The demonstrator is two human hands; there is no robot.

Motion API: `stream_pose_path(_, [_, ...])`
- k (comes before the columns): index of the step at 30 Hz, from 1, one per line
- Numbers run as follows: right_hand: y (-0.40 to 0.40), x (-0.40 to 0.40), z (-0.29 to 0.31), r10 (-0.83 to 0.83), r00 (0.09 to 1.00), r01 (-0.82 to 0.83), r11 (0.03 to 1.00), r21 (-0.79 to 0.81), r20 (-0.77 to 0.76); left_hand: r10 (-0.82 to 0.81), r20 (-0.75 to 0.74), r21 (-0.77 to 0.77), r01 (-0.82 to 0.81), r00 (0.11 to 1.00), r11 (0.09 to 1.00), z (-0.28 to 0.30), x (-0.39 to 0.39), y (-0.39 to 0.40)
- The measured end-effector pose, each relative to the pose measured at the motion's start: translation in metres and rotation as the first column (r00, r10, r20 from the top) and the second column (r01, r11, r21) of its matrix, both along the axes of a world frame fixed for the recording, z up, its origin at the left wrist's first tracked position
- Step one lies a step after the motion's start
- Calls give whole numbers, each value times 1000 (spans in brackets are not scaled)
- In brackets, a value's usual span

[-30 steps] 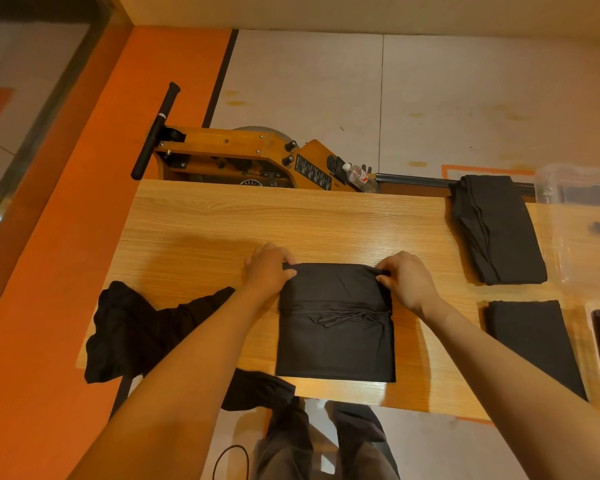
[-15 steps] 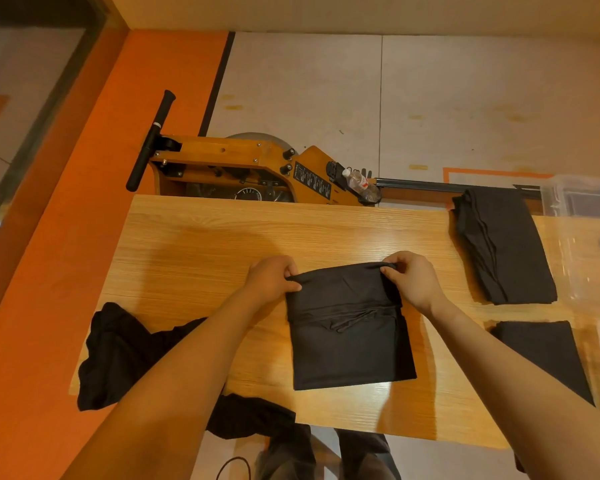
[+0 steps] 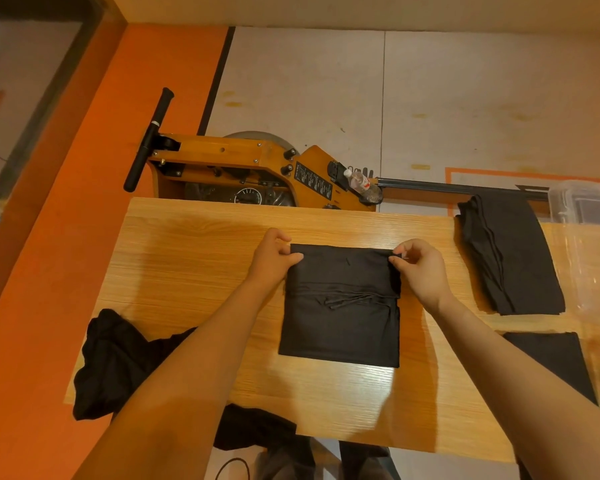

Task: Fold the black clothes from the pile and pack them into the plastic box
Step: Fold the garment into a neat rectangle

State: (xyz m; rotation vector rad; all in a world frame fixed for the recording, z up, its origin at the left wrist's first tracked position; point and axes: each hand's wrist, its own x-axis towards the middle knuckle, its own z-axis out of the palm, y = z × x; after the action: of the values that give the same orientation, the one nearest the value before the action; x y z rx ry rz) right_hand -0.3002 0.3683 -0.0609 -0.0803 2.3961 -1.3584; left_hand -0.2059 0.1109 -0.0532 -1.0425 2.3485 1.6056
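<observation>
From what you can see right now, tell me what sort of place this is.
Probably a gym or fitness room used for sorting laundry: a wooden rowing machine with a water bottle stands behind the table, and the floor has orange marked zones.

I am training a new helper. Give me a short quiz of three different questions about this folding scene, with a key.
1. True or false: both hands pinch the far corners of the folded black garment.
2. Where is the unfolded pile? A) table's left edge B) inside the plastic box
3. Fill in: the left hand and right hand hold the garment's ____ edge.

Key: 1 true; 2 A; 3 far.
</observation>
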Motion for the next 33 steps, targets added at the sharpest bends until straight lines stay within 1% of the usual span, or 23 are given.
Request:
stream_pose_path(3, [3, 0, 1, 33, 999, -32, 999, -27, 15, -7, -46, 16, 7, 999, 1000, 0, -1, 0])
stream_pose_path(5, [5, 1, 2, 37, 998, -35, 999, -37, 47, -42, -61, -19, 41, 997, 999, 0, 0, 0])
stream_pose_path(7, [6, 1, 2, 31, 996, -27, 998, -53, 81, -104, -43, -65, 101, 994, 993, 0, 1, 0])
stream_pose_path(9, [7, 1, 3, 16, 995, -9, 998, -69, 99, -140, -11, -78, 139, 990, 987, 2, 1, 1])
stream_pose_path(15, [8, 5, 13, 7, 995, 5, 992, -123, 98, -159, -28, -92, 156, 987, 984, 11, 0, 4])
stream_pose_path(19, [12, 11, 23, -3, 995, 16, 990, -139, 96, -130, -70, -78, 124, 989, 989, 20, 7, 8])
stream_pose_path(22, [18, 19, 31, -9, 993, 26, 989, -148, 114, -99, -106, -60, 93, 989, 994, 25, 18, 10])
stream_pose_path(26, [26, 35, 44, -6, 994, 21, 990, -138, 110, -44, -100, -9, 44, 994, 999, 34, 37, 12])
stream_pose_path(30, [36, 59, 59, 19, 997, -13, 996, -83, 81, 9, -49, 99, -5, 999, 995, 40, 59, 14])
stream_pose_path(33, [44, 75, 58, 71, 993, -66, 996, -60, 94, -32, 20, 133, 29, 999, 991, 44, 77, 18])
